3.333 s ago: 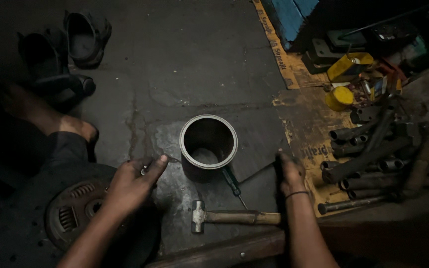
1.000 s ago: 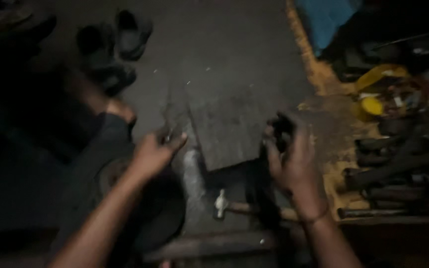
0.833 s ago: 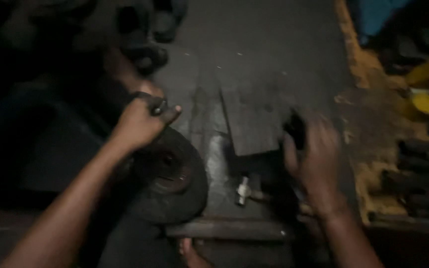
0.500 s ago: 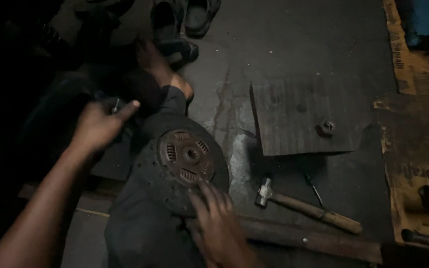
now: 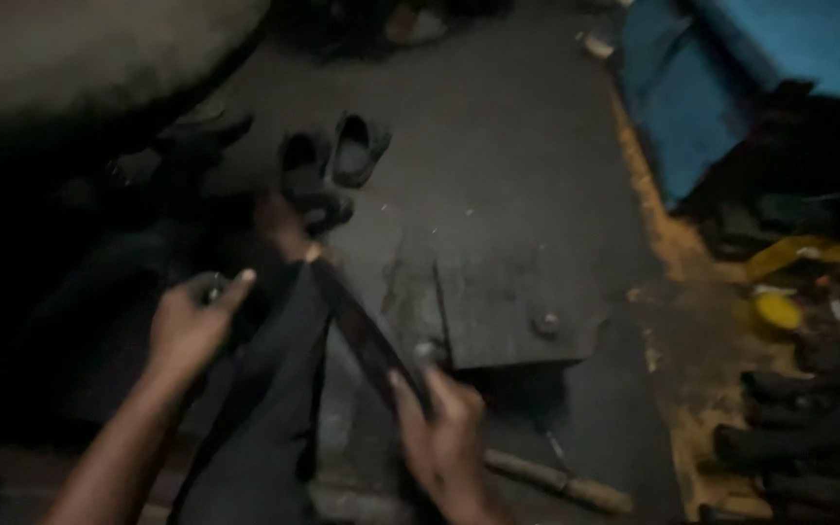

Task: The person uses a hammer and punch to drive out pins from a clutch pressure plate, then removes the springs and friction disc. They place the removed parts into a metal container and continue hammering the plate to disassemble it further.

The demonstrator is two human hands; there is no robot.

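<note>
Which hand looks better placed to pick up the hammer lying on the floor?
Probably the right hand: it is close beside the hammer, though it grips the dark disc. The left hand is farther away, closed on something small.

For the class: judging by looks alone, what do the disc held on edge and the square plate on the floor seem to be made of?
Disc: probably metal, dark and dull; thin rigid edge, gripped by the right hand. Square plate: likely steel, matte grey, scuffed; flat with straight edges.

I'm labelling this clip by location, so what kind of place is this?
Probably a dim floor-level mechanic's workshop: dark greasy metal parts heaped on the right, a wooden-handled hammer on the stained floor, and the right hand lifting a dark round clutch-like disc on edge.
</note>
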